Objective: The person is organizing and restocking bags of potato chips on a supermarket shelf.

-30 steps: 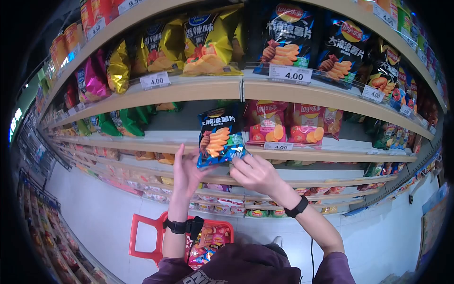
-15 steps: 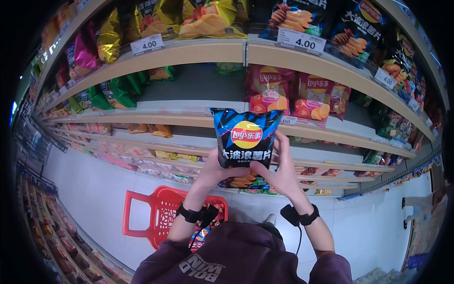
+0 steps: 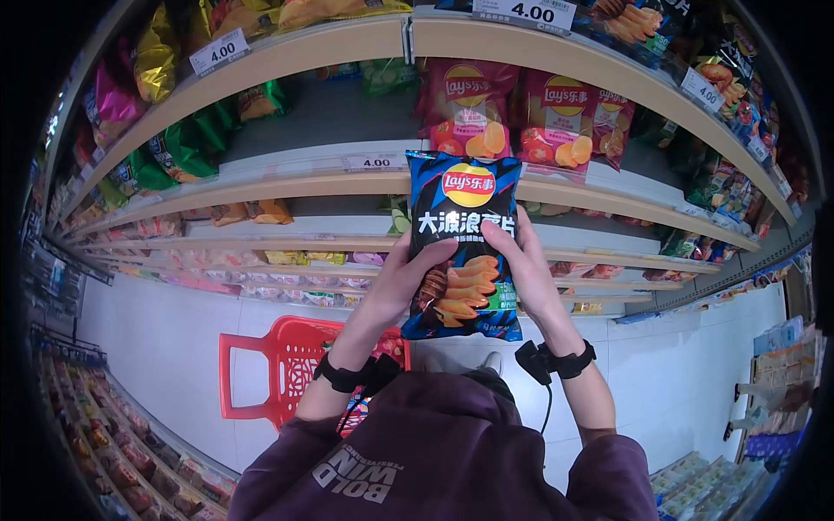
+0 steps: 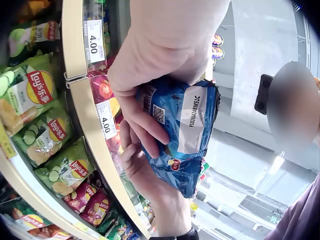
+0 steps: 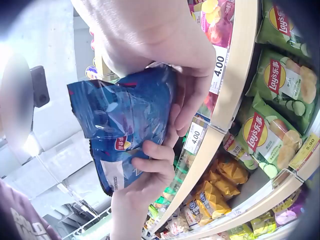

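A blue and black chip bag [image 3: 465, 252] is held upright, its printed front toward the head camera. The left hand [image 3: 395, 282] grips its left side and the right hand [image 3: 532, 269] its right side, both thumbs on the front. In the left wrist view, fingers of the left hand [image 4: 147, 117] lie across the back of the bag [image 4: 182, 120], near a white printed label. The right wrist view shows the right hand [image 5: 187, 75] round one side of the bag [image 5: 130, 110], with the left hand [image 5: 145, 185] on the other.
Shelves [image 3: 295, 182] of chip bags run across the front, with pink bags [image 3: 469, 104] just beyond the held bag. A red basket [image 3: 282, 365] holding packets stands on the floor at the lower left. More goods [image 3: 122, 434] line the far left.
The bag, first held small with its lower part in the fingers, came closer and now stands more upright, its whole front showing. Both hands have moved to its sides. The view has tilted downward.
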Available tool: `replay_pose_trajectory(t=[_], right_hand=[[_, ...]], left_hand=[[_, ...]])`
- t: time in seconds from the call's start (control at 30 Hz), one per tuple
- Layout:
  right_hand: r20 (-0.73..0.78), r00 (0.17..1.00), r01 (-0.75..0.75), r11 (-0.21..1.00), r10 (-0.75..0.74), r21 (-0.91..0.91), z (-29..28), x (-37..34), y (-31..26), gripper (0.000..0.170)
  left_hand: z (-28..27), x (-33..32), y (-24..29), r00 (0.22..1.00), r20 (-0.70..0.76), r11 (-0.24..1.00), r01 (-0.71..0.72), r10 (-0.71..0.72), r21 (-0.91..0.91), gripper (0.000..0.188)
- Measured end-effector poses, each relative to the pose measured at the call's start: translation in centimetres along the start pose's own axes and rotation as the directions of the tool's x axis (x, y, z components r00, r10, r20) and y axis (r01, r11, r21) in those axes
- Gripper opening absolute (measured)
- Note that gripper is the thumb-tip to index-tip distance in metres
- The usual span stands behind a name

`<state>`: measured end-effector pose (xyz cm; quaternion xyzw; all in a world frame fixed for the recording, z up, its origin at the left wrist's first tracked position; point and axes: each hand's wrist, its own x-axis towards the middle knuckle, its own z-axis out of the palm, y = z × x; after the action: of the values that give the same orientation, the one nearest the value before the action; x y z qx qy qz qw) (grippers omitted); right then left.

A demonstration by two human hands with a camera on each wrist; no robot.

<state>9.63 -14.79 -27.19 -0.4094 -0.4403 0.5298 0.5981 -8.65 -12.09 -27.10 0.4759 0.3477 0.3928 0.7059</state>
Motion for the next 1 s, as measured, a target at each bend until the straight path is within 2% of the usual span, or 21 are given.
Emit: replay_pose_trajectory(t=[0.07, 0.1, 0.13, 0.17, 0.2, 0.27, 0.33, 0.4, 0.43, 0.47, 0.57, 0.6, 0.63, 0.7, 0.73, 0.77, 0.83, 1.0], right_hand=[[-0.035, 0.999, 0.012, 0.994, -0.016, -0.106, -0.1, 0.0, 0.4, 0.049], [-0.105, 0.962, 0.173, 0.863, -0.251, -0.474, 0.8, -0.7, -0.9, 0.06], [-0.011, 0.926, 0.282, 0.711, -0.377, -0.644, 0.5, -0.9, -0.8, 0.066], [0.109, 0.873, 0.376, 0.512, -0.476, -0.772, 0.1, -1.0, -0.8, 0.073], [0.192, 0.902, 0.385, 0.518, -0.387, -0.764, 0.8, -1.7, -1.5, 0.078], [0.177, 0.919, 0.362, 0.573, -0.353, -0.735, 2.4, -3.1, -0.9, 0.076], [0.157, 0.958, 0.287, 0.796, -0.24, -0.533, 3.2, -3.4, -1.5, 0.072], [0.055, 0.994, 0.101, 0.969, -0.091, -0.226, 2.4, -2.9, -0.4, 0.068], [0.024, 1.0, 0.004, 0.999, -0.002, -0.051, 1.9, -2.7, -0.2, 0.066], [0.043, 0.998, -0.059, 0.995, 0.056, 0.082, 1.4, -2.5, -0.4, 0.056], [0.044, 0.992, -0.126, 0.972, 0.12, 0.199, 0.8, -1.9, -1.1, 0.048], [0.057, 0.992, -0.118, 0.978, 0.109, 0.171, 0.5, -2.0, -1.2, 0.044], [0.056, 0.993, -0.117, 0.974, 0.108, 0.194, 0.4, -1.9, -1.2, 0.043], [0.057, 0.992, -0.121, 0.963, 0.111, 0.239, 0.4, -1.9, -1.2, 0.043], [0.057, 0.99, -0.138, 0.955, 0.127, 0.262, 0.4, -1.8, -1.0, 0.043], [0.061, 0.988, -0.154, 0.946, 0.143, 0.285, 0.3, -1.7, -0.6, 0.043], [0.068, 0.986, -0.163, 0.947, 0.15, 0.276, 0.4, -1.5, -0.5, 0.043], [0.066, 0.994, -0.101, 0.981, 0.091, 0.165, 0.4, -1.5, -0.4, 0.045]], left_hand=[[-0.1, 0.2, -0.3, 0.99, -0.071, 0.984, -0.108, 0.119, 0.144, 0.041], [-0.2, 0.4, -0.5, 0.978, -0.098, 0.963, -0.158, 0.183, 0.219, 0.041], [-0.2, 0.7, -0.8, 0.926, -0.15, 0.89, -0.273, 0.345, 0.364, 0.044], [-0.1, 0.7, -0.6, 0.905, -0.138, 0.842, -0.306, 0.402, 0.444, 0.045], [0.1, 0.4, 0.0, 0.882, -0.122, 0.786, -0.333, 0.455, 0.521, 0.047], [0.0, 0.0, -0.7, 0.832, -0.07, 0.686, -0.402, 0.55, 0.607, 0.052], [0.8, -1.1, 0.3, 0.754, 0.047, 0.598, -0.556, 0.655, 0.578, 0.047], [0.8, -1.4, 0.2, 0.701, 0.143, 0.506, -0.626, 0.699, 0.593, 0.042], [1.3, -1.9, 0.5, 0.69, 0.173, 0.481, -0.64, 0.703, 0.599, 0.039], [1.7, -2.2, 0.6, 0.679, 0.203, 0.456, -0.654, 0.705, 0.604, 0.036], [1.9, -2.1, -0.5, 0.473, 0.001, 0.325, -0.607, 0.881, 0.725, 0.032], [1.8, -1.6, 0.6, 0.395, 0.023, 0.229, -0.578, 0.919, 0.783, 0.036], [2.1, -1.4, 1.1, 0.489, -0.064, 0.398, -0.619, 0.87, 0.677, 0.039], [2.5, -1.2, 1.5, 0.681, -0.186, 0.689, -0.607, 0.708, 0.396, 0.046], [1.3, -1.2, 1.1, 0.85, -0.035, 0.832, -0.506, 0.526, 0.23, 0.05], [1.0, -1.3, 1.1, 0.9, -0.018, 0.889, -0.426, 0.435, 0.17, 0.049], [0.7, -1.3, 1.1, 0.968, 0.035, 0.967, -0.249, 0.247, 0.054, 0.046], [0.5, -1.4, 0.8, 0.967, 0.026, 0.966, -0.254, 0.253, 0.043, 0.047]])
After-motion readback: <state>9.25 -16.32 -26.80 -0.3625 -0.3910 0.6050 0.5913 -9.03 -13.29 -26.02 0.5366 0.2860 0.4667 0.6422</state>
